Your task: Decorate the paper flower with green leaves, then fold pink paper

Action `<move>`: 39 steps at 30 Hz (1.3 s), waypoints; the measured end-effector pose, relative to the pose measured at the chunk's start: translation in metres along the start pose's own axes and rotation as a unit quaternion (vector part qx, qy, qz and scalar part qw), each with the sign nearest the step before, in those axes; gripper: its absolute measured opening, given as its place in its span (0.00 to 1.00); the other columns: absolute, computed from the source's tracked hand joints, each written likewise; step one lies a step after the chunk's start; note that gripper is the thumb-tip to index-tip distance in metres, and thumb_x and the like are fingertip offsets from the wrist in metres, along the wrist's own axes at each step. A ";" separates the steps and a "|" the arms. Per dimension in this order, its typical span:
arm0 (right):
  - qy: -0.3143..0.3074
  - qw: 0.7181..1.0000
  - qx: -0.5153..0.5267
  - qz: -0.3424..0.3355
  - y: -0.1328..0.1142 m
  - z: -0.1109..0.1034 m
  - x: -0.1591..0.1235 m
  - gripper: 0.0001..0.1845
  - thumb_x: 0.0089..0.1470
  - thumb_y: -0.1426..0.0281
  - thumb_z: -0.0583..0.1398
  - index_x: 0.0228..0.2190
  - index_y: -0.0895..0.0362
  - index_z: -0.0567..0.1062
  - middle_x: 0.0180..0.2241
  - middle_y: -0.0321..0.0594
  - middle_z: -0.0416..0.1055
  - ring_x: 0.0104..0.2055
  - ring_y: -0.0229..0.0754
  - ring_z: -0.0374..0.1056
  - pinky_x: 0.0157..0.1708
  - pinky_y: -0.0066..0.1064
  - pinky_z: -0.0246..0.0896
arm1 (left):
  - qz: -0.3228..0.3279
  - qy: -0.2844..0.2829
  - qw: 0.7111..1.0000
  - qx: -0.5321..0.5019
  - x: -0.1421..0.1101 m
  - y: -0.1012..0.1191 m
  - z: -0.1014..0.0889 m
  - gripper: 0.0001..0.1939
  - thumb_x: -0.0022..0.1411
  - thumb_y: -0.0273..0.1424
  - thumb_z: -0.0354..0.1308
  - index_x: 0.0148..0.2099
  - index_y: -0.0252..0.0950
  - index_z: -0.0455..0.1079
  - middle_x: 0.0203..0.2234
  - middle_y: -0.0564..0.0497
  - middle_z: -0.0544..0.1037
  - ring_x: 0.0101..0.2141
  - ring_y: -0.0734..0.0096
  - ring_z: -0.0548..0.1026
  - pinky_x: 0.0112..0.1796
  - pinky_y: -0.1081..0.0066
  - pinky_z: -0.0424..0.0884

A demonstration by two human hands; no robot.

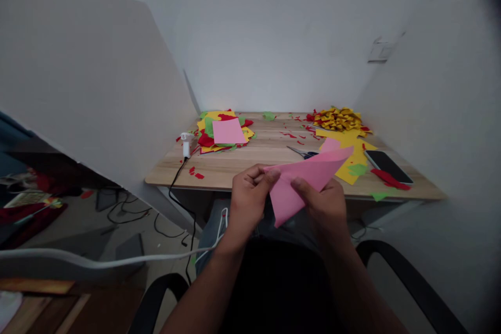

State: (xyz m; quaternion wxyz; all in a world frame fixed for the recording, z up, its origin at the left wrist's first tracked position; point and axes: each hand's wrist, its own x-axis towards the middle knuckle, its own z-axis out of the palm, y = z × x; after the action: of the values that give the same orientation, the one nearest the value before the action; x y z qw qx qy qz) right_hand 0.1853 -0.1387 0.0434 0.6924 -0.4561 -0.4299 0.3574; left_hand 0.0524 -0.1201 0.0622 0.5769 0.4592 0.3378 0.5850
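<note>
Both hands hold a partly folded sheet of pink paper (309,175) above the table's front edge. My left hand (250,193) pinches its left corner between thumb and fingers. My right hand (326,206) grips the sheet from the right, its thumb pressed on the near face and its fingers hidden behind. Just beyond the paper lie scissors (299,153), their handles partly covered by it. Another pink sheet (229,131) rests flat on a pile of coloured scraps at the back left.
On the wooden table (219,167) stand a heap of yellow paper loops (340,119), yellow sheets (340,172), a phone (387,166) and red scraps (195,173). A white adapter (186,147) with a black cable sits at the left edge. White partitions flank the table.
</note>
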 end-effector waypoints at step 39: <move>-0.007 1.000 0.011 0.022 -0.002 -0.007 -0.008 0.15 0.40 0.61 0.74 0.22 0.59 0.79 0.21 0.37 0.73 0.21 0.35 0.64 0.18 0.25 0.62 | 0.038 0.010 0.997 0.069 -0.013 0.011 0.000 0.12 0.56 0.38 0.68 0.30 0.33 0.77 0.22 0.54 0.75 0.24 0.78 0.69 0.25 0.79 0.64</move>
State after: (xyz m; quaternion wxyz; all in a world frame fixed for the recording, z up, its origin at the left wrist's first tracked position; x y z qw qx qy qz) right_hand 0.1890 -0.1484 0.0419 0.6866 -0.4551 -0.4207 0.3801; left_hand 0.0477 -0.1339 0.0706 0.5175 0.5049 0.3651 0.5865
